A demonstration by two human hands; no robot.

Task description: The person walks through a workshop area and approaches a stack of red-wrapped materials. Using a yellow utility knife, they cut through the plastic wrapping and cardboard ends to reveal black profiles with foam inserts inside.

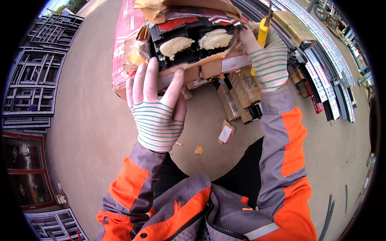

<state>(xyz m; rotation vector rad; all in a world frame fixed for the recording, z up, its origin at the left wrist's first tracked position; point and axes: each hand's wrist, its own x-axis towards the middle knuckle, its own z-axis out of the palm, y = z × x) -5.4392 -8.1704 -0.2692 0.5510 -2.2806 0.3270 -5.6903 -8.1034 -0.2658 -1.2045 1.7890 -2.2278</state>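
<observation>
The left hand (157,116), in a striped knit glove, lay flat and open against the near end of a bundle of black profiles (193,44), its fingers spread and pointing toward twelve o'clock. That grip closed on nothing; the fingertips only touched the torn cardboard wrapping (209,68) under the bundle's end. The bundle sat at about one o'clock from this hand, its two hollow chambers showing pale foam filling (177,45).

The right hand (268,60), gloved the same way, was curled shut around a yellow-handled tool (262,32) at the bundle's right edge, at roughly three o'clock from the foam-filled end. Whether the tool's blade touched the wrapping could not be told.

Below the bundle, at six o'clock, more wrapped profiles (241,96) stuck out over the concrete floor (92,120), and scraps of cardboard (226,131) lay on it. Long metal rails (325,56) ran along the floor at two o'clock. Stacked dark window frames (30,80) stood at nine o'clock.
</observation>
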